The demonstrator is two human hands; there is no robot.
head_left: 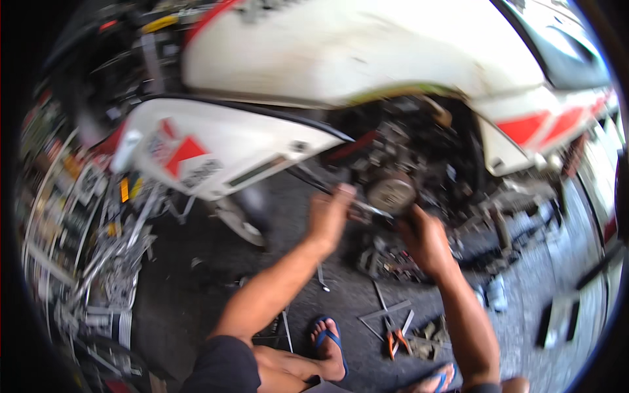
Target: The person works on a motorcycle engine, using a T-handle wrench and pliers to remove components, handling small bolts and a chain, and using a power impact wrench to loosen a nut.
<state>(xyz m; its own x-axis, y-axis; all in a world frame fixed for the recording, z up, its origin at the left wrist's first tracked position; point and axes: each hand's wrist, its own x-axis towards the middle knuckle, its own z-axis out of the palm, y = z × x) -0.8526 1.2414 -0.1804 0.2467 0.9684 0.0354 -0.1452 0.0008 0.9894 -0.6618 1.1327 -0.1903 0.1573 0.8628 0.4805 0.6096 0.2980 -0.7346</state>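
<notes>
A white scooter (367, 49) with red markings stands in front of me, its engine (400, 154) exposed below the body panel. My left hand (331, 213) is closed at the left of the engine's round metal cover (391, 194). A shiny metal piece (370, 211) extends from the left fingers toward that cover; blur hides its kind. My right hand (426, 242) reaches up to the lower right edge of the round cover. Its fingertips are hidden against the dark engine parts, so its grip does not show.
Pliers (397, 340) with orange handles lie on the dark floor between my feet, near several thin metal tools (386, 311) and a rag-like bundle (429, 337). Shelving crowded with parts (72, 216) runs along the left. A shallow tray (561, 321) sits at right.
</notes>
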